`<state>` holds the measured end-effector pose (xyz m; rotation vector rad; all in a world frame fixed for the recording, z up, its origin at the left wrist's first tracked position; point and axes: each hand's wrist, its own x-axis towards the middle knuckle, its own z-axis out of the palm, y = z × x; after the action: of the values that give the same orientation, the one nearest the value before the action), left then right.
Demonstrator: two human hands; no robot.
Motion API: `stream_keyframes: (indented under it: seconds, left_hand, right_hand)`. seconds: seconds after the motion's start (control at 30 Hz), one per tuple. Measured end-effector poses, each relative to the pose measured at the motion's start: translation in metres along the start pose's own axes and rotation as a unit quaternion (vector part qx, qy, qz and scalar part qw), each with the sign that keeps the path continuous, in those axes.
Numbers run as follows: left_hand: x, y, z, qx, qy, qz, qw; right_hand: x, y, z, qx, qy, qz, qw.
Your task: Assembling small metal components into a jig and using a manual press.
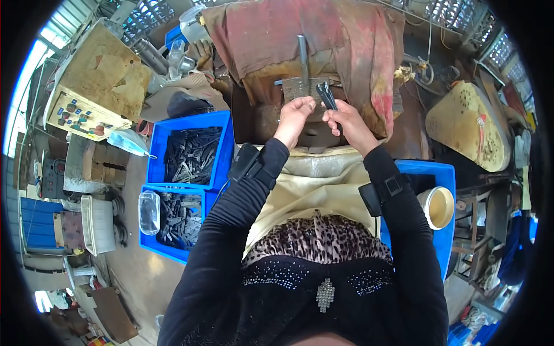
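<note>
Now | right hand (pixel 346 118) grips dark metal part (pixel 327 95) | left hand (pixel 295 112) pinches press die (pixel 300 90)

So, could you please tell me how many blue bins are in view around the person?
3: two blue bins of dark metal parts on the left, one farther and one nearer, and a third on the right holding a cream cup.

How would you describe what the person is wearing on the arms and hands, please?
Both arms are covered by long black sleeves down to the wrists. A black boxy device is strapped on each forearm: the left device near the wrist, the right device held by a band with a buckle. The left hand and right hand are bare, without gloves.
</note>
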<state>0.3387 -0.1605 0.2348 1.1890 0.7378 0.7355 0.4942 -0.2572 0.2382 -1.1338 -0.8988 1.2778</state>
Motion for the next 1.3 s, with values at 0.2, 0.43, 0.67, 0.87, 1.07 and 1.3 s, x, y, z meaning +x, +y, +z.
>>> stream_keyframes:
  seconds: [0.2, 0.43, 0.67, 0.87, 1.07, 1.3]
  left_hand:
    - [-0.008, -0.013, -0.008, -0.103, -0.079, -0.052, 0.99]
    - [-0.013, -0.004, -0.01, -0.123, -0.049, -0.083, 0.988]
    - [-0.005, 0.0, -0.019, -0.179, -0.014, 0.0, 0.984]
    - [0.003, 0.008, -0.043, -0.221, 0.02, 0.054, 0.974]
    - [-0.007, -0.006, -0.024, -0.231, -0.032, 0.036, 0.972]
    - [-0.01, -0.015, -0.015, -0.177, 0.012, -0.005, 0.984]
  right_hand:
    - [-0.018, 0.012, 0.012, -0.021, -0.028, -0.001, 0.999]
    - [-0.024, 0.015, 0.016, -0.063, -0.047, 0.006, 0.997]
    - [-0.033, -0.005, 0.018, -0.036, -0.076, 0.06, 0.995]
    - [-0.034, 0.023, -0.023, -0.002, -0.037, 0.047, 0.998]
    - [-0.014, 0.009, 0.021, 0.11, 0.148, -0.001, 0.983]
    - [-0.024, 0.012, 0.028, 0.095, 0.055, 0.012, 0.994]
